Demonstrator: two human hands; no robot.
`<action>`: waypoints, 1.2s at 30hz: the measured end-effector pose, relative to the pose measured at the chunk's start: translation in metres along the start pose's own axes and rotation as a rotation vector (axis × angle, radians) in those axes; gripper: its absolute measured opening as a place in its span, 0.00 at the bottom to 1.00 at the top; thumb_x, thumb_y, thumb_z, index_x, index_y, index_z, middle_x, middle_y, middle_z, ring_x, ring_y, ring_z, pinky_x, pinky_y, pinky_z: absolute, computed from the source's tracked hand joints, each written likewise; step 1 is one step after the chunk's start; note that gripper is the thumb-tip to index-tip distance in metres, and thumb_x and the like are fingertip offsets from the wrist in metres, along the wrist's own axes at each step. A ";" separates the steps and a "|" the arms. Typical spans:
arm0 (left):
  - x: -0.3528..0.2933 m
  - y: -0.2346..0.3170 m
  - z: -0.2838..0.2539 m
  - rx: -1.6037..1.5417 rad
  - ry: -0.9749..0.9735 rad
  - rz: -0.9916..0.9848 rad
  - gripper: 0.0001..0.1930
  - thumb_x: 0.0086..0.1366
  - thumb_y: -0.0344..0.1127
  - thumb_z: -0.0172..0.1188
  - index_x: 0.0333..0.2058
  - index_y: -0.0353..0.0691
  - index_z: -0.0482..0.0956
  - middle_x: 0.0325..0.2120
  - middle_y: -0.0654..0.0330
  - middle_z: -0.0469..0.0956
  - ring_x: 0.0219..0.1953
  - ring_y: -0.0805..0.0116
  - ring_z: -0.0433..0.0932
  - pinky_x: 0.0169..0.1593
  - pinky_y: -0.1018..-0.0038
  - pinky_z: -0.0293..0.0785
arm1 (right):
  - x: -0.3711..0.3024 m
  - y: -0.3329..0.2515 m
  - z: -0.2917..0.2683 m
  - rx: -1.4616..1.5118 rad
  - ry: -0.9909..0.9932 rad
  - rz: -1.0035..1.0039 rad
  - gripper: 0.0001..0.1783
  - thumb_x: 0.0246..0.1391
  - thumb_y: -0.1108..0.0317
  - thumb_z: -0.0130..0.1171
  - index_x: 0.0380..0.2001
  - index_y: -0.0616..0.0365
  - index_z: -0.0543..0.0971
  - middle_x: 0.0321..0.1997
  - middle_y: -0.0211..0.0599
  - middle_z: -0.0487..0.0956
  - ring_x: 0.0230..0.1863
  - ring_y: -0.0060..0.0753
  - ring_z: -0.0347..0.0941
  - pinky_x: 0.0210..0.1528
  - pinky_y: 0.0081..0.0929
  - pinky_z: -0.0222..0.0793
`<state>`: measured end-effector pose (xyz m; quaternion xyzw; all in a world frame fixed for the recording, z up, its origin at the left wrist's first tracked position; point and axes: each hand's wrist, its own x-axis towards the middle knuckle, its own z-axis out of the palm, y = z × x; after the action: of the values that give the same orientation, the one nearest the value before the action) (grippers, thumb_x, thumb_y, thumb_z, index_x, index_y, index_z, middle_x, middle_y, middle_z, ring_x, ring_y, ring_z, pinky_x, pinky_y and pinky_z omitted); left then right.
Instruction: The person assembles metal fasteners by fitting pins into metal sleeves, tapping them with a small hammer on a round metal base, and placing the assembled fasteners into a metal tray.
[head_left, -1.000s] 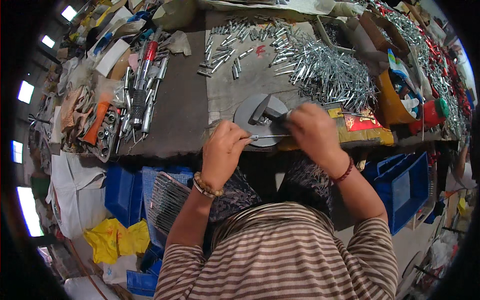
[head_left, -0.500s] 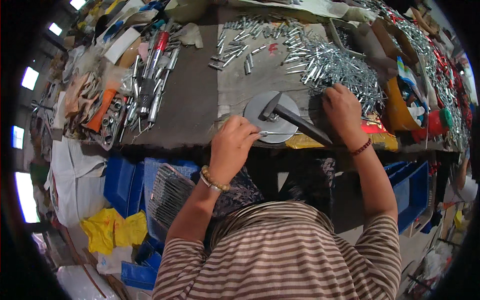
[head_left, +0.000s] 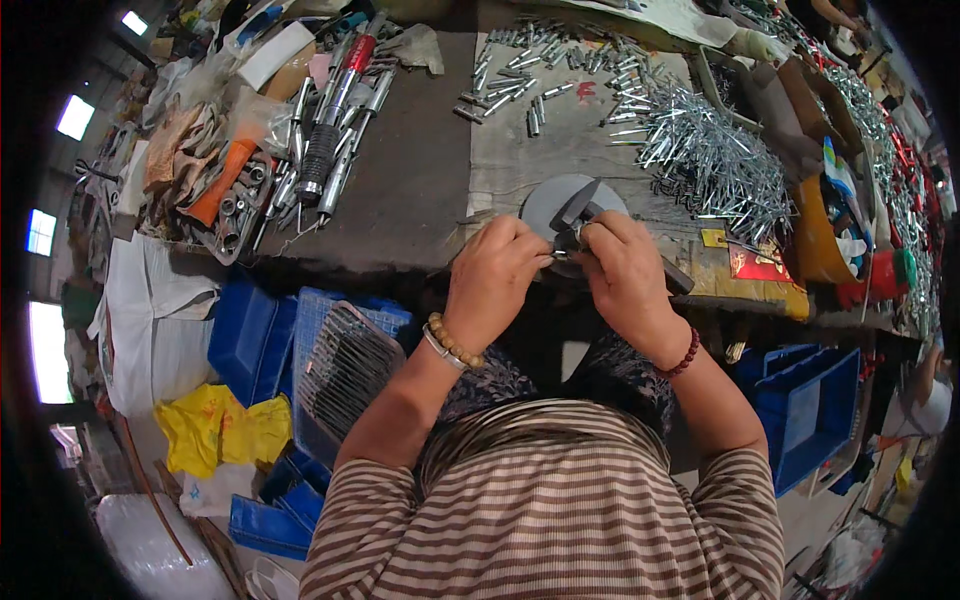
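In the head view, the left hand [head_left: 500,268] pinches a small metal piece [head_left: 560,255] by the round plate's [head_left: 540,200] near edge; whether the right hand [head_left: 626,278] grips it too, I cannot tell. A loose pinch could drop it; a knock could shift the hammer [head_left: 577,205]. Unlike half a second ago, the right hand is away from the rod pile [head_left: 720,160].

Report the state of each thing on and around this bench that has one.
Left hand: fingertips pinched on a small metal piece.
Right hand: fingers curled beside that piece; exact contact unclear.
Hammer: unraised, head over the round grey disc, handle partly hidden.
Thin metal rods: heaped loosely.
Short metal cylinders: scattered.
Yellow tub: open, holding things.
Yellow plastic bag: crumpled.
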<state>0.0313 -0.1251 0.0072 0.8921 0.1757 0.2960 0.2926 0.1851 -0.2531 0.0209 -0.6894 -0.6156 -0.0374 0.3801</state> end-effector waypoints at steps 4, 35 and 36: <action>0.000 0.001 0.000 -0.002 0.006 0.004 0.05 0.59 0.29 0.68 0.34 0.38 0.82 0.33 0.57 0.76 0.38 0.55 0.79 0.42 0.63 0.75 | 0.001 -0.001 0.003 -0.057 -0.014 -0.029 0.12 0.47 0.77 0.64 0.36 0.58 0.75 0.37 0.42 0.73 0.41 0.51 0.72 0.43 0.43 0.66; -0.001 -0.002 0.003 -0.022 0.008 0.017 0.06 0.59 0.28 0.68 0.36 0.37 0.84 0.35 0.56 0.76 0.38 0.55 0.79 0.42 0.65 0.75 | -0.015 0.025 -0.038 -0.402 -0.109 0.130 0.13 0.50 0.71 0.66 0.41 0.59 0.79 0.38 0.42 0.77 0.43 0.49 0.75 0.44 0.43 0.70; -0.002 -0.003 0.002 -0.027 -0.003 0.008 0.06 0.59 0.27 0.68 0.36 0.37 0.84 0.35 0.56 0.76 0.38 0.55 0.79 0.43 0.65 0.75 | -0.016 0.023 -0.039 -0.336 -0.086 0.157 0.14 0.51 0.72 0.65 0.42 0.58 0.79 0.38 0.42 0.76 0.42 0.50 0.75 0.43 0.44 0.71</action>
<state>0.0309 -0.1244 0.0034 0.8893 0.1677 0.2983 0.3034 0.2182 -0.2874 0.0293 -0.7900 -0.5607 -0.0805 0.2347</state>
